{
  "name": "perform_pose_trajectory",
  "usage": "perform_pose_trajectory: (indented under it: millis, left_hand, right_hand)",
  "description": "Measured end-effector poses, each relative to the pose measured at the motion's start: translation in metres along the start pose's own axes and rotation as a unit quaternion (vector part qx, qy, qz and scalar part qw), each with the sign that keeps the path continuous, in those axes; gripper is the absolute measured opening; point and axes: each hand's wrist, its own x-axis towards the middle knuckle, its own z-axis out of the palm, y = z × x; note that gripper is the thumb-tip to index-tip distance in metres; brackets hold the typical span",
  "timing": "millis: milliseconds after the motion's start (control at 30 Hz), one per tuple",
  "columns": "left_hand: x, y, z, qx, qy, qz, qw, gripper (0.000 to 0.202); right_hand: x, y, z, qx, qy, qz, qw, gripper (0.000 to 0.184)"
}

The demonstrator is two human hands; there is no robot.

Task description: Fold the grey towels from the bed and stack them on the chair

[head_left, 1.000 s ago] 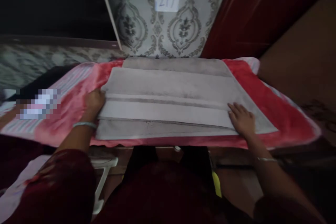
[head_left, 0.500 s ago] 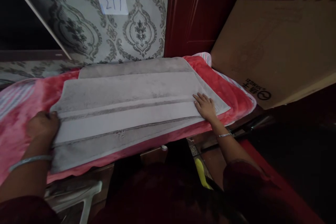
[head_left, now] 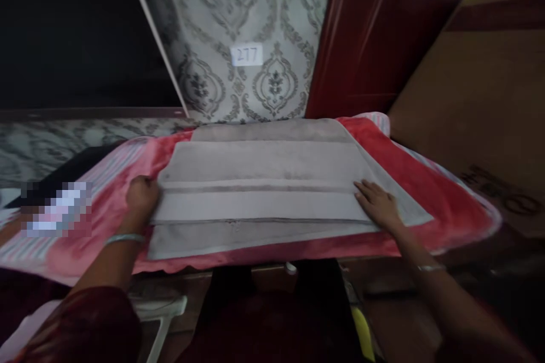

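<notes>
Red blanket by patterned wallpaper bears grey cloth, left hand pinching its edge, right hand spread flat.

The number 277 stands handwritten on a white label on the wallpaper; dark lettering and a round logo on the cardboard box seem too blurred to read.

Cloth on a blanket, wall behind, apparently a screen at back left, a box at right.
</notes>
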Motion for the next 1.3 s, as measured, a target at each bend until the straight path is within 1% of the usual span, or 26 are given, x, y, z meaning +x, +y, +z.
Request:
perform_pose_trajectory:
  millis: [33,67,100,133,167,200,233,300,367,400,467,600,667,733,800,900,1000,1067,1100,1133,1233,1267,1300]
  left_hand:
    - [-0.004,0.001,0.000,-0.001,0.014,0.007,1.000,0.055]
    - [-0.009,0.003,0.001,-0.004,0.020,0.035,0.999,0.056]
    - [-0.013,0.007,0.004,-0.010,0.021,0.069,0.997,0.057]
    - [-0.018,0.011,0.007,-0.016,0.013,0.106,0.994,0.057]
    - [-0.022,0.017,0.011,-0.017,-0.010,0.158,0.987,0.059]
    - [-0.026,0.022,0.015,-0.012,-0.034,0.189,0.981,0.062]
    - [-0.030,0.027,0.019,-0.004,-0.059,0.201,0.978,0.064]
    - [-0.038,0.033,0.028,0.018,-0.099,0.200,0.975,0.067]
    - [-0.044,0.034,0.035,0.031,-0.118,0.189,0.974,0.067]
    - [-0.046,0.034,0.038,0.033,-0.117,0.187,0.975,0.067]
    - [-0.050,0.032,0.042,0.030,-0.096,0.184,0.978,0.068]
    - [-0.056,0.029,0.047,0.029,-0.052,0.155,0.986,0.074]
    - [-0.058,0.029,0.050,0.029,-0.049,0.133,0.989,0.080]
    - [-0.059,0.029,0.052,0.028,-0.049,0.125,0.991,0.084]
    - [-0.061,0.029,0.054,0.026,-0.049,0.132,0.990,0.083]
    - [-0.063,0.027,0.057,0.029,-0.030,0.139,0.989,0.080]
    - [-0.065,0.026,0.059,0.034,-0.010,0.126,0.991,0.080]
    - [-0.064,0.026,0.060,0.035,-0.015,0.122,0.992,0.081]
    - [-0.064,0.026,0.061,0.034,-0.021,0.124,0.991,0.081]
    - [-0.064,0.025,0.061,0.033,-0.026,0.128,0.991,0.081]
    - [-0.063,0.024,0.062,0.027,-0.026,0.131,0.991,0.081]
    - [-0.063,0.024,0.062,0.024,-0.023,0.129,0.991,0.081]
    - [-0.064,0.023,0.063,0.021,-0.019,0.126,0.992,0.081]
  right_hand:
    - [0.004,-0.003,0.002,-0.002,0.015,0.006,1.000,0.056]
    - [0.008,-0.010,0.004,-0.002,0.033,-0.001,0.999,0.056]
    - [0.013,-0.021,0.006,0.004,0.051,-0.022,0.998,0.057]
    - [0.017,-0.037,0.007,0.016,0.064,-0.059,0.996,0.057]
    - [0.020,-0.056,0.007,0.032,0.067,-0.110,0.991,0.056]
    - [0.022,-0.078,0.008,0.051,0.060,-0.165,0.983,0.056]
    - [0.024,-0.102,0.007,0.068,0.046,-0.218,0.972,0.055]
    - [0.024,-0.152,0.006,0.090,0.004,-0.300,0.950,0.054]
    - [0.023,-0.199,0.004,0.101,-0.036,-0.357,0.928,0.053]
    - [0.022,-0.221,0.003,0.105,-0.054,-0.380,0.918,0.053]
    - [0.021,-0.260,0.000,0.109,-0.088,-0.415,0.899,0.053]
    - [0.025,-0.326,-0.001,0.109,-0.154,-0.456,0.870,0.057]
    - [0.029,-0.355,0.004,0.111,-0.172,-0.477,0.855,0.057]
    - [0.035,-0.381,0.012,0.115,-0.184,-0.501,0.838,0.056]
    - [0.040,-0.405,0.022,0.117,-0.193,-0.522,0.823,0.056]
    - [0.045,-0.434,0.038,0.105,-0.207,-0.547,0.804,0.059]
    - [0.057,-0.452,0.054,0.084,-0.214,-0.582,0.780,0.060]
    - [0.074,-0.460,0.063,0.069,-0.208,-0.599,0.770,0.060]
    - [0.085,-0.462,0.066,0.059,-0.204,-0.597,0.773,0.061]
    - [0.098,-0.465,0.068,0.046,-0.200,-0.585,0.785,0.061]
    - [0.129,-0.475,0.067,-0.002,-0.190,-0.497,0.847,0.061]
    - [0.134,-0.480,0.067,-0.012,-0.182,-0.475,0.861,0.061]
    - [0.136,-0.486,0.066,-0.014,-0.173,-0.471,0.865,0.061]
